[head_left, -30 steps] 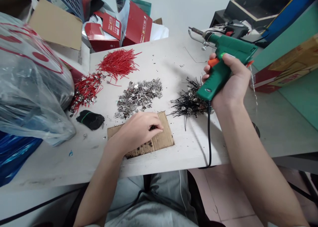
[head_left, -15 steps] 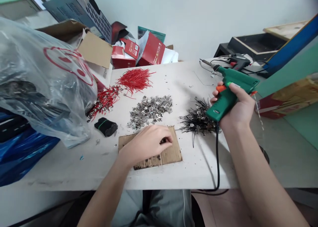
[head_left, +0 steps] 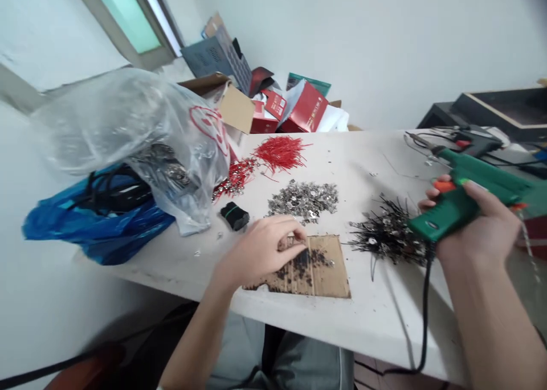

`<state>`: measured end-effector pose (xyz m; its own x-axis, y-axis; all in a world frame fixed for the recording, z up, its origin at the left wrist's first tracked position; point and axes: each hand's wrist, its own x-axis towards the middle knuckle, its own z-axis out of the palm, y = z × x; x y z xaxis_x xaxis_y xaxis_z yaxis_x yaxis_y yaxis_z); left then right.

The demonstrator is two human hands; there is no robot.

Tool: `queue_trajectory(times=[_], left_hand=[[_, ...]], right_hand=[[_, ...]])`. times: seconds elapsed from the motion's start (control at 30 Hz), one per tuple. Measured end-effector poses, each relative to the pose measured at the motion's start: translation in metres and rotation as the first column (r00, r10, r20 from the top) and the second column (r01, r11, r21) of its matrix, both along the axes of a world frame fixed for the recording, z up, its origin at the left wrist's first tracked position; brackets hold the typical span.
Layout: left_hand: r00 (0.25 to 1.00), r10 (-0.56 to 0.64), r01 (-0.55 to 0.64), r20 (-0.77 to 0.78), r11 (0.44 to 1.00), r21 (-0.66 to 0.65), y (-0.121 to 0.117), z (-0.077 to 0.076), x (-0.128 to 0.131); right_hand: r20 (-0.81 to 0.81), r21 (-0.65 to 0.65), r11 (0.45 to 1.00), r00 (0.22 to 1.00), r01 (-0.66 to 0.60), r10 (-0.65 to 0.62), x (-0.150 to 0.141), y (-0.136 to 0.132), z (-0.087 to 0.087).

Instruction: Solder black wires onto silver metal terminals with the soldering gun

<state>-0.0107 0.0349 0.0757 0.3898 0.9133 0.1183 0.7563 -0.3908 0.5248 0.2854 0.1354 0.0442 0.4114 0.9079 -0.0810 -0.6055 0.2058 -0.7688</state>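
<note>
My right hand [head_left: 478, 236] is wrapped around the handle of a green soldering gun [head_left: 453, 205] with an orange trigger, raised over the table's right side. Its metal tip points up and to the left. My left hand [head_left: 267, 247] hovers at the left part of a scorched cardboard piece [head_left: 329, 276], thumb and fingertips pinched together. What lies between those fingertips is too small to make out. Just behind this hand is a heap of small silver metal terminals [head_left: 303, 199]. Black wires with metal terminals [head_left: 388, 233] lie in a bunch below the gun.
Red wires [head_left: 282, 152] lie in a pile at the back, beside red wires with terminals [head_left: 236, 178]. A banded black bundle [head_left: 235, 216] sits left of the cardboard. Plastic bags [head_left: 141, 122] crowd the left; red boxes [head_left: 305, 106] stand behind. The gun's black cord [head_left: 426, 316] hangs over the front edge.
The view has swung left, so the scene sits farther right. My left hand has shifted slightly left over the cardboard, baring more dark marks. My right hand still grips the soldering gun.
</note>
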Motion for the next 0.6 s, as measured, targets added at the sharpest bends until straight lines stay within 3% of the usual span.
queue_trajectory(times=[0.07, 0.13, 0.2, 0.37, 0.6], left_hand=[[0.979, 0.202, -0.191, -0.028, 0.957, 0.218, -0.015, -0.005, -0.030], [0.914, 0.398, -0.333, -0.085, 0.852, 0.405, -0.027, -0.017, -0.058], [0.852, 0.505, -0.396, -0.137, 0.794, 0.462, -0.033, -0.032, -0.079], [0.805, 0.584, -0.468, -0.103, 0.733, 0.495, -0.030, -0.058, -0.090], [0.793, 0.602, -0.467, -0.096, 0.700, 0.541, -0.024, -0.059, -0.079]], right_hand=[[0.013, 0.005, 1.000, 1.000, 0.005, -0.005, -0.003, -0.003, 0.001], [0.019, 0.009, 1.000, 1.000, 0.003, -0.003, -0.006, -0.007, 0.003], [0.019, 0.014, 1.000, 1.000, 0.000, 0.000, -0.008, -0.010, 0.003], [-0.036, 0.016, 0.999, 0.999, 0.035, -0.034, -0.010, -0.011, -0.001], [0.032, -0.007, 0.999, 0.998, 0.051, -0.051, -0.013, -0.010, 0.001]])
